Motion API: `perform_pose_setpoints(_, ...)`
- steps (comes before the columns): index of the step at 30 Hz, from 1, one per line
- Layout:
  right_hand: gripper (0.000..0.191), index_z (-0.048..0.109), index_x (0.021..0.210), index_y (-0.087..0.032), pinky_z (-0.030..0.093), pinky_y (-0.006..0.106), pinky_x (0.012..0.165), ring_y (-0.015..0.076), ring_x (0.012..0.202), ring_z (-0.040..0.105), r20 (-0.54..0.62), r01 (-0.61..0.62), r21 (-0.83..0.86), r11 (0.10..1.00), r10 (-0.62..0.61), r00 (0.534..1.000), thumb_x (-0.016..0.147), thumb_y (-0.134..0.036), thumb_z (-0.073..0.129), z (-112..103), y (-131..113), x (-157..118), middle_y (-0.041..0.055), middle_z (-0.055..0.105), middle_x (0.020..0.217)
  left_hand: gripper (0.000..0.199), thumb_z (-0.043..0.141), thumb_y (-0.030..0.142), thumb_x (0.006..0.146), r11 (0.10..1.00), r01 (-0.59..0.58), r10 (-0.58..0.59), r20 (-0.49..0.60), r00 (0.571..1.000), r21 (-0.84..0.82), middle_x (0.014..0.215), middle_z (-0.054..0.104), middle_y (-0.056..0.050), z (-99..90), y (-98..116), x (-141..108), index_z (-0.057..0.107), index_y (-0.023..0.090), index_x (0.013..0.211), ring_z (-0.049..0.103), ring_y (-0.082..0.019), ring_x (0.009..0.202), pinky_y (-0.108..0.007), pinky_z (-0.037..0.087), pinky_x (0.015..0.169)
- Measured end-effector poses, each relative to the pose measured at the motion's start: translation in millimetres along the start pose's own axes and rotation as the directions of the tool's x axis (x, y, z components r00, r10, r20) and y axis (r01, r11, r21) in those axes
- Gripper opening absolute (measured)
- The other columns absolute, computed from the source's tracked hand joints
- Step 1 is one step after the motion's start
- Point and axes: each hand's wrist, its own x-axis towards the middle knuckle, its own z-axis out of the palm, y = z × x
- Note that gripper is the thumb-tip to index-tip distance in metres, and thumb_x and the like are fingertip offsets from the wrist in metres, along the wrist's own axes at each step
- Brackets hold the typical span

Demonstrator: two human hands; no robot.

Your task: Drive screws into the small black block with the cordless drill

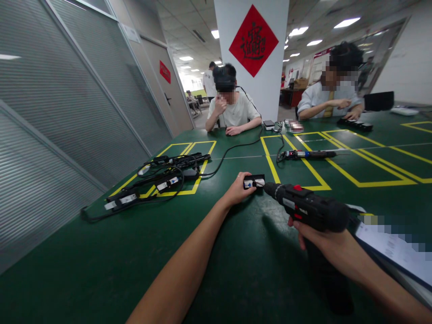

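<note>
Ok, L hand grips 1 blk case, R hand grips 1 drill.

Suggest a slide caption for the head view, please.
At a green table, the left hand holds a small black-and-white rectangular part while the right hand points a black-and-red power drill toward it.

An office, with a glass partition and ceiling light panels.

Worn on the head, facing forward and down across the green bench; near the cordless drill right of centre, well apart from the white pillar at upper centre.
</note>
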Motion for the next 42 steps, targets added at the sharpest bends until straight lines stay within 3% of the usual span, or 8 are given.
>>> perform_pose_setpoints(4, 0.035, 0.065, 0.072, -0.019, 0.043, 0.033, 0.063, 0.021, 0.072, 0.061, 0.012, 0.016, 0.037, 0.999, -0.016, 1.0, 0.084, -0.05, 0.051, 0.4, -0.8, 0.1, 0.0064, 0.069, 0.08, 0.049, 0.064, 0.03, 0.075, 1.0, 0.001, -0.001, -0.005, 1.0, -0.004, 0.115, 0.049, -0.008, -0.1, 0.6, -0.1, 0.047, 0.019, 0.12, 0.052, -0.021, 0.107, -0.037, 0.042, 0.097)
perform_pose_setpoints(12, 0.035, 0.066, 0.073, -0.02, 0.042, 0.032, 0.061, 0.0186, 0.065, 0.058, 0.012, 0.004, 0.05, 0.999, -0.004, 1.0, 0.084, -0.049, 0.052, -0.2, -3.6, -0.7, 0.0036, 0.066, 0.071, 0.049, 0.064, 0.03, 0.075, 0.999, 0.032, -0.032, 0.004, 0.999, -0.01, 0.115, 0.05, -0.009, -1.6, 5.4, -0.6, 0.048, 0.018, 0.119, 0.053, -0.021, 0.106, -0.037, 0.042, 0.097)
perform_pose_setpoints(16, 0.042, 0.063, 0.063, -0.019, 0.04, 0.031, 0.059, 0.0176, 0.063, 0.055, 0.005, -0.02, 0.002, 1.0, 0.02, 1.0, 0.083, -0.054, 0.05, 0.8, -2.9, -0.8, 0.0031, 0.064, 0.068, 0.049, 0.064, 0.028, 0.074, 1.0, 0.017, -0.017, -0.007, 1.0, -0.011, 0.115, 0.05, -0.009, -1.3, 4.2, -0.6, 0.048, 0.017, 0.119, 0.053, -0.021, 0.106, -0.038, 0.042, 0.097)
perform_pose_setpoints(20, 0.04, 0.065, 0.071, -0.02, 0.04, 0.031, 0.061, 0.0172, 0.063, 0.055, 0.011, -0.002, 0.014, 1.0, 0.002, 1.0, 0.084, -0.054, 0.05, 1.1, -3.2, -1.4, 0.0023, 0.064, 0.069, 0.049, 0.064, 0.028, 0.074, 1.0, 0.019, -0.019, -0.007, 1.0, -0.011, 0.115, 0.05, -0.009, -1.2, 3.6, -0.2, 0.048, 0.017, 0.119, 0.052, -0.021, 0.107, -0.038, 0.042, 0.098)
perform_pose_setpoints(27, 0.039, 0.062, 0.064, -0.02, 0.042, 0.033, 0.063, 0.0234, 0.078, 0.062, 0.008, -0.006, 0.051, 0.999, 0.006, 1.0, 0.084, -0.052, 0.051, 0.3, -5.1, -0.4, 0.0083, 0.07, 0.086, 0.049, 0.064, 0.029, 0.074, 0.999, 0.032, -0.032, 0.007, 0.999, -0.022, 0.115, 0.05, -0.009, -2.7, 6.6, -0.8, 0.048, 0.018, 0.119, 0.052, -0.021, 0.107, -0.037, 0.042, 0.097)
perform_pose_setpoints(34, 0.039, 0.063, 0.065, -0.02, 0.041, 0.032, 0.06, 0.0187, 0.064, 0.057, 0.013, 0.006, 0.022, 1.0, -0.006, 1.0, 0.084, -0.052, 0.05, 0.5, -4.4, 0.0, 0.0045, 0.067, 0.072, 0.048, 0.064, 0.028, 0.074, 0.999, 0.044, -0.044, -0.001, 0.999, -0.025, 0.115, 0.05, -0.008, -1.3, 5.9, -0.4, 0.048, 0.019, 0.118, 0.052, -0.021, 0.107, -0.037, 0.042, 0.097)
perform_pose_setpoints(42, 0.039, 0.064, 0.073, -0.02, 0.039, 0.033, 0.062, 0.0205, 0.07, 0.058, 0.013, -0.014, 0.034, 0.999, 0.013, 1.0, 0.083, -0.055, 0.05, 0.8, -0.2, -0.9, 0.0051, 0.067, 0.076, 0.05, 0.065, 0.029, 0.074, 0.999, 0.029, -0.03, -0.004, 1.0, -0.035, 0.116, 0.05, -0.009, -1.8, 5.0, -0.6, 0.048, 0.018, 0.119, 0.053, -0.021, 0.107, -0.037, 0.042, 0.097)
